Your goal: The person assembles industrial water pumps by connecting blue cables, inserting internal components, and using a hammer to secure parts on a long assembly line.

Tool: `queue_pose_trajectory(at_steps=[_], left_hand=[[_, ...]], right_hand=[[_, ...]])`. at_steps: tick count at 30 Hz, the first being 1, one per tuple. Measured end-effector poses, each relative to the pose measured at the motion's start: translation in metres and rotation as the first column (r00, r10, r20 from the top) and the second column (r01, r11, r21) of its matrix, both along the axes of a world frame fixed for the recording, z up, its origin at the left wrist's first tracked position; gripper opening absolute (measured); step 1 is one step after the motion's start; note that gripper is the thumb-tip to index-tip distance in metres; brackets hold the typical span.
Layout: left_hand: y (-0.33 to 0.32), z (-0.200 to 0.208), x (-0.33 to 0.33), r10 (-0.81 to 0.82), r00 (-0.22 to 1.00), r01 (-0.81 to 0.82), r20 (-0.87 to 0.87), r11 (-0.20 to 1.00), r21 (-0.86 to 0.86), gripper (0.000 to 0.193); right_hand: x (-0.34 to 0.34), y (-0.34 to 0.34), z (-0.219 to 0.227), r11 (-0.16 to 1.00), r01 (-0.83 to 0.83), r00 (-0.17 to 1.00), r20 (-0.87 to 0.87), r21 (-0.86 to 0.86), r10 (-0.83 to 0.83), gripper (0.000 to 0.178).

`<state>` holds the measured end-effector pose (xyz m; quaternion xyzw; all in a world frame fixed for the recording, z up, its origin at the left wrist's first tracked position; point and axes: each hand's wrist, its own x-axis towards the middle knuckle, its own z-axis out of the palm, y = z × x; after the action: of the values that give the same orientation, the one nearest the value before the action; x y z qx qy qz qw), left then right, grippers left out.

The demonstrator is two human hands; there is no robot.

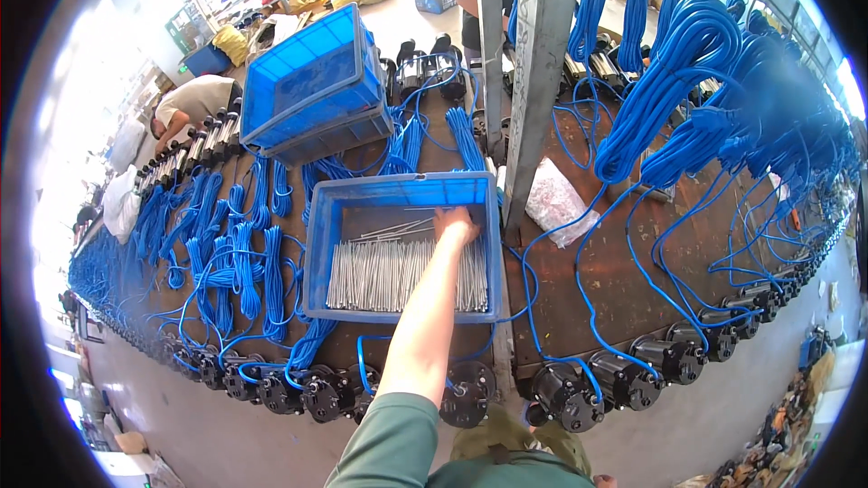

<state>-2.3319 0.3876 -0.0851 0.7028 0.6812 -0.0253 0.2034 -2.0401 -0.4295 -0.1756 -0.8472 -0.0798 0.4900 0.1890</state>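
Observation:
My left hand (457,225) reaches into a blue plastic crate (402,316), at its far right part. Its fingers curl downward, and whatever they hold is hidden. Thin silver metal rods (389,276) fill the near half of the crate in a dense row. A few loose rods (398,231) lie across the others, just left of my hand. Only a small patch of skin, apparently my right hand (604,481), shows at the lower edge, its fingers hidden.
Motors with black ends (565,395) line the table's near edge, trailing blue cables. Bundled blue cables (242,262) lie left, and more (692,63) hang right. Stacked blue crates (312,81) stand behind. A metal post (540,81) rises beside a plastic bag (556,203). Another person (199,99) bends over, far left.

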Motion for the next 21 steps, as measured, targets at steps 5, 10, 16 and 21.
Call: queue_pose_trajectory(at_steps=[5,10,16,21], left_hand=[[-0.005,-0.014,0.011,-0.059,0.995,0.053,-0.084,0.996,-0.073,0.040],[-0.014,0.010,0.016,-0.106,0.987,0.070,-0.120,0.960,-0.270,0.051],[-0.020,0.016,0.013,-0.121,0.988,0.100,-0.092,0.973,-0.210,0.058],[-0.015,0.000,0.013,-0.329,0.937,0.306,-0.115,0.935,-0.179,0.051]], right_hand=[[0.012,0.008,0.022,0.990,-0.085,0.994,-0.076,-0.117,0.076,0.029],[-0.006,0.064,0.077,0.999,-0.042,0.999,-0.010,-0.020,0.041,0.026],[0.012,0.067,0.057,0.998,0.041,0.997,0.068,0.055,-0.045,0.029],[0.033,0.038,0.015,0.996,0.071,0.997,-0.007,0.059,-0.070,0.031]])
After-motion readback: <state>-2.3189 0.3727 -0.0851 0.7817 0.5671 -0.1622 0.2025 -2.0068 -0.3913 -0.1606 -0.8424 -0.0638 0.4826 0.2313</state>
